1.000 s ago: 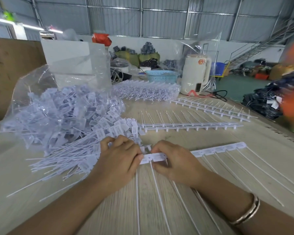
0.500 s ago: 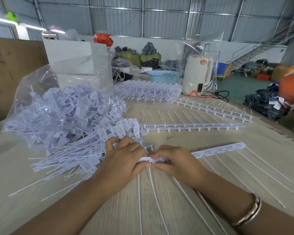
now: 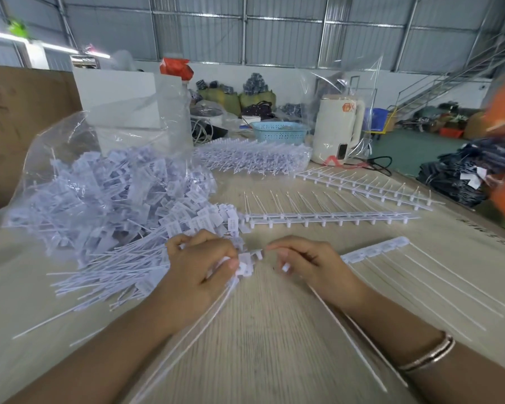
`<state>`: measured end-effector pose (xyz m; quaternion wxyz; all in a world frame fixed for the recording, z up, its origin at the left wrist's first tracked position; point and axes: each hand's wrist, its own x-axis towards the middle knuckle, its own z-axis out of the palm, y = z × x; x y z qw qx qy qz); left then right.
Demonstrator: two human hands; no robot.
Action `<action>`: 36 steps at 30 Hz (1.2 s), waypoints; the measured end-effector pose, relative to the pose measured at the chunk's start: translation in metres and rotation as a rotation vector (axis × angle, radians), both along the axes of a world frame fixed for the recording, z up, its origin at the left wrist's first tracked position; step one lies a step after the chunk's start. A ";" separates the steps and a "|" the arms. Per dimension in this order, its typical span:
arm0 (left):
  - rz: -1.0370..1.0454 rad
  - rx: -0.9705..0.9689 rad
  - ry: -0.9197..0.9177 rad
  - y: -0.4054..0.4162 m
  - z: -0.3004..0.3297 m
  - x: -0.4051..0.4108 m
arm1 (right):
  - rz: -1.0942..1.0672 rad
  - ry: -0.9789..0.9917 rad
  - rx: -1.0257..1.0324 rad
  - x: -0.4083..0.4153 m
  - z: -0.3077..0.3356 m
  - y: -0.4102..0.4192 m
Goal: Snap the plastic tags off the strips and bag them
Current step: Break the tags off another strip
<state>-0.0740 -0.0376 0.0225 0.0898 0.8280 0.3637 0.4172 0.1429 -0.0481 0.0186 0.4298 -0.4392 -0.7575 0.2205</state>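
My left hand [image 3: 200,269] pinches a small bunch of snapped-off white tags [image 3: 244,265], their thin tails trailing toward me over the table. My right hand [image 3: 309,265] grips the near end of a white tag strip [image 3: 373,251] that runs off to the right, with several long tails still on it. A small gap shows between the two hands. To the left lies a big heap of loose tags [image 3: 114,205], partly inside an open clear plastic bag [image 3: 56,138].
Two bare strip runners [image 3: 327,218] [image 3: 362,185] lie beyond my hands on the wooden table [image 3: 274,330]. Behind them sit a pile of full strips [image 3: 254,157], a blue basket [image 3: 279,131] and a white kettle [image 3: 337,131]. Dark bundles lie right.
The hands were pressed together on the strip; now they have pulled apart, the left hand carrying snapped-off tags leftward while the right keeps the strip's end.
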 end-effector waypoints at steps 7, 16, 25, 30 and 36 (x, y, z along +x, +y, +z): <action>0.227 0.134 0.358 0.010 -0.007 -0.002 | -0.040 -0.230 0.067 -0.006 -0.005 -0.001; 0.348 0.271 0.455 0.007 -0.005 0.002 | -0.062 -0.298 0.120 -0.019 -0.002 -0.007; 0.250 0.232 0.355 -0.009 -0.001 0.017 | -0.056 -0.276 0.149 -0.034 0.001 -0.012; 0.209 0.198 0.334 -0.008 -0.006 0.022 | 0.008 -0.395 0.193 -0.037 0.004 -0.015; 0.249 0.176 0.395 0.001 -0.005 0.009 | -0.078 -0.519 0.186 -0.013 0.007 -0.009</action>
